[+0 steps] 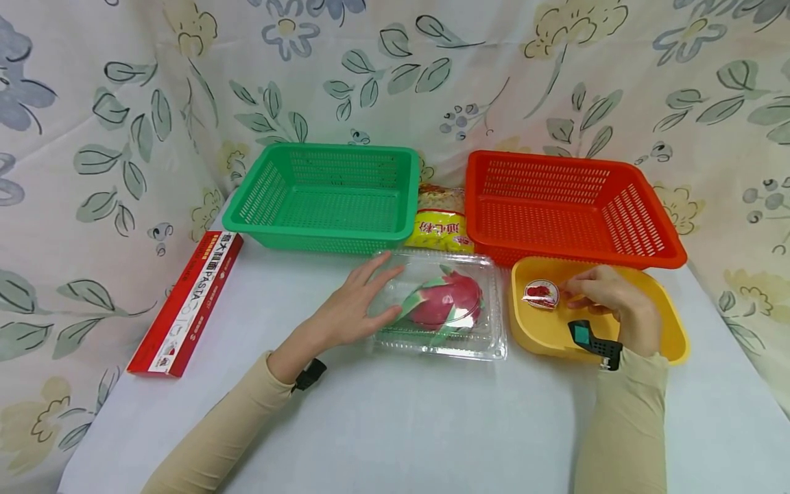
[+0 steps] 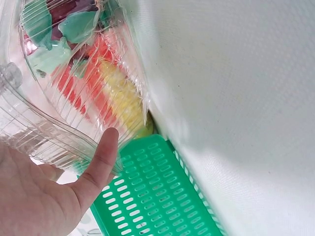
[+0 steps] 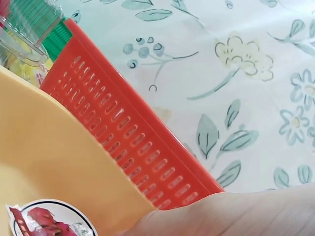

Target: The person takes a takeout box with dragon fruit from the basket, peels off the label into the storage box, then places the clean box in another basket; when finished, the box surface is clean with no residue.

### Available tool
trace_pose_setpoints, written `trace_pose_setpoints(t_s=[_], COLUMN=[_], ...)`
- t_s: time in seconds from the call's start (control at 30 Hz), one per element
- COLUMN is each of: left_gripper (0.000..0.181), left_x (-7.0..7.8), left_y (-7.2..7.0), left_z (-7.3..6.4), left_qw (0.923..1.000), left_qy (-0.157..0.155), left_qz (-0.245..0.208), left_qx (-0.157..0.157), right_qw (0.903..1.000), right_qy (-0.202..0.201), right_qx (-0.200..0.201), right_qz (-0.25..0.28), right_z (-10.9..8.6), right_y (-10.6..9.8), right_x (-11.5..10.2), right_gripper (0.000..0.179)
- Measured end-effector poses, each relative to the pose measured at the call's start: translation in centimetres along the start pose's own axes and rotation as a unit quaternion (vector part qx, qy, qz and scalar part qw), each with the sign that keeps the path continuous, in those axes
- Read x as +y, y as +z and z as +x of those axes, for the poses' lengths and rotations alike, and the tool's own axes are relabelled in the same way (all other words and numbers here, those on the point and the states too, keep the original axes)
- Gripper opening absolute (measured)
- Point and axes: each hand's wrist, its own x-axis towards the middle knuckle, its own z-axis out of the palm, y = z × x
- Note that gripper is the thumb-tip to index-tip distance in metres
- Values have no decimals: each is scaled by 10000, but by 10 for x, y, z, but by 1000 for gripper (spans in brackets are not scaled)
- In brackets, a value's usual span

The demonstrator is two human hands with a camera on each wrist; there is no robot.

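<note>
A clear plastic box (image 1: 492,329) with a pink and green dragon fruit (image 1: 446,302) inside lies at the middle of the table. My left hand (image 1: 348,309) is at its left side, fingers spread; in the left wrist view the thumb and fingers lie along the box's edge. My right hand (image 1: 607,291) reaches down into a yellow bin (image 1: 669,336), its fingers loosely bent. Just left of those fingertips is a small round label (image 1: 541,294) with a red fruit picture. A narrow gap shows between label and fingers. In the right wrist view most of the fingers are hidden.
Behind stand a green basket (image 1: 321,237) and a red basket (image 1: 574,254), with a yellow printed food packet (image 1: 441,226) between them. A long red pasta box (image 1: 188,302) lies at the left. Flowered cloth (image 1: 395,75) hangs around the table.
</note>
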Motion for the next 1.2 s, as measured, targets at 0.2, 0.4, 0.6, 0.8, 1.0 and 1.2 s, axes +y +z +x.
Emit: trace_pose_setpoints(t_s=[0.2,0.4,0.6,0.8,1.0,1.2], left_gripper=[66,66,66,67,67,67], left_x=[0,0,0,0,0,0], left_y=[0,-1,-1,-1,-2,-3], left_z=[0,0,1,2,1,1], left_qw=[10000,10000,10000,9999,9994,9988], left_qy=[9,-5,25,-9,-76,-132], left_qz=[-12,-17,-48,-125,-325,-462], left_qx=[13,11,19,7,4,-14], right_qw=[10000,9999,9994,9972,9884,9731], right_qy=[-21,-111,-239,-360,-666,-508], right_qx=[18,18,114,328,1011,2090], right_qz=[23,8,-238,-563,-914,-822], right_z=[2,0,-10,-22,-34,-43], right_y=[-2,-3,-6,-6,-7,-9], right_x=[1,0,-11,-24,-32,-35], right_gripper=[46,48,55,59,60,66])
